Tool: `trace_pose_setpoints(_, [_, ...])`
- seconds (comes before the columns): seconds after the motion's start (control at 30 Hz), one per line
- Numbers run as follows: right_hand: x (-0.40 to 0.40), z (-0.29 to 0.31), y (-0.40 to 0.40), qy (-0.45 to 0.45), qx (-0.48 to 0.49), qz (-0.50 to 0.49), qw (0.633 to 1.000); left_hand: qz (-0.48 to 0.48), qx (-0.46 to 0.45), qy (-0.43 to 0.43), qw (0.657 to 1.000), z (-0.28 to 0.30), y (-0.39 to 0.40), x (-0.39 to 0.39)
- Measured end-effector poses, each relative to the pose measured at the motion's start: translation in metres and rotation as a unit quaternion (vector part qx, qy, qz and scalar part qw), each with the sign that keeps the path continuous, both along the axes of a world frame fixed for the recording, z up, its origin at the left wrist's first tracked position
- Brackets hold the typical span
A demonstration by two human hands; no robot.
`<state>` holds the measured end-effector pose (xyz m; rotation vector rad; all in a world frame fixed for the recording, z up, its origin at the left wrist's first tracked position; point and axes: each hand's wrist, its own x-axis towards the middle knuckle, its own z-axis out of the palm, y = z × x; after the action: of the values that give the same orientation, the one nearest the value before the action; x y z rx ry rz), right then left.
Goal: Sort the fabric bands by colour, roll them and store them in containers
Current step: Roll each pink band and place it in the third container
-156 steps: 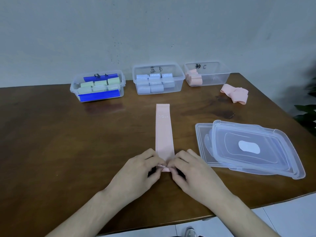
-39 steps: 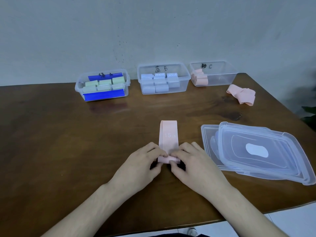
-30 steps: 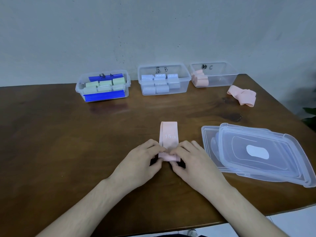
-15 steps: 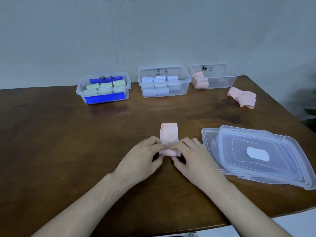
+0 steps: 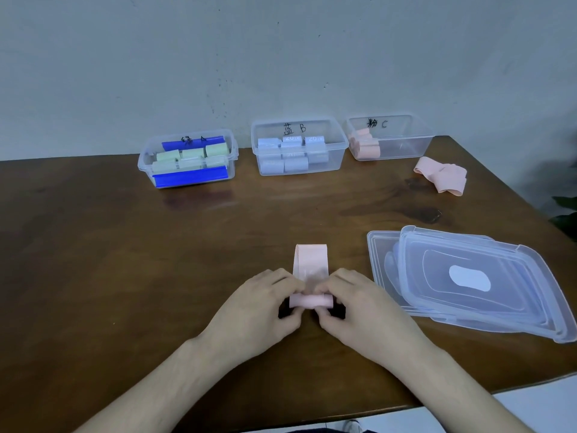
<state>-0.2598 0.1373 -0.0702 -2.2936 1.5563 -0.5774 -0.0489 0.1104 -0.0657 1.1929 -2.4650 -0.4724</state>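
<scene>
A pink fabric band (image 5: 311,259) lies on the wooden table (image 5: 93,260) in front of me, its near end wound into a roll (image 5: 310,300). My left hand (image 5: 259,307) pinches the roll's left end and my right hand (image 5: 362,307) pinches its right end. Only a short flat tail stretches away from the roll. At the back stand three clear containers: one with green rolls (image 5: 187,159), one with pale blue rolls (image 5: 298,148), and one with pink rolls (image 5: 390,137). Loose pink bands (image 5: 441,176) lie in a heap at the back right.
A stack of clear plastic lids (image 5: 468,282) lies to the right of my hands, near the table's front right edge. A wall rises right behind the containers. Dark plant leaves (image 5: 566,214) show past the table's right edge.
The roll has grown thicker and the flat tail of the pink band has shortened steadily as both hands wound it away from me. Nothing else on the table has moved.
</scene>
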Motion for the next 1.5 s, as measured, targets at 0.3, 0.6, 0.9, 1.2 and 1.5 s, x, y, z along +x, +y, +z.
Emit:
trace_pose_setpoints(0.3, [0.0,-0.004,0.008,0.027,-0.031,-0.018,0.999,-0.001,0.005,0.0,1.0,-0.001,0.003,0.003])
trace_pose_setpoints(0.6, [0.0,0.001,-0.005,0.03,-0.018,-0.01,0.999,0.001,-0.01,0.008,1.0,0.001,-0.001,0.0])
trace_pose_setpoints(0.9, [0.003,0.002,-0.013,0.02,-0.065,-0.02,0.998,0.025,0.003,0.005,1.0,0.002,-0.012,-0.004])
trace_pose_setpoints(1.2, [0.0,-0.002,-0.024,0.028,-0.049,-0.024,0.998,0.04,-0.026,-0.015,0.999,0.0,-0.018,-0.006])
trace_pose_setpoints(1.5, [0.002,0.0,-0.033,0.03,-0.082,-0.029,0.996,0.054,-0.013,-0.004,0.998,0.001,-0.027,-0.008])
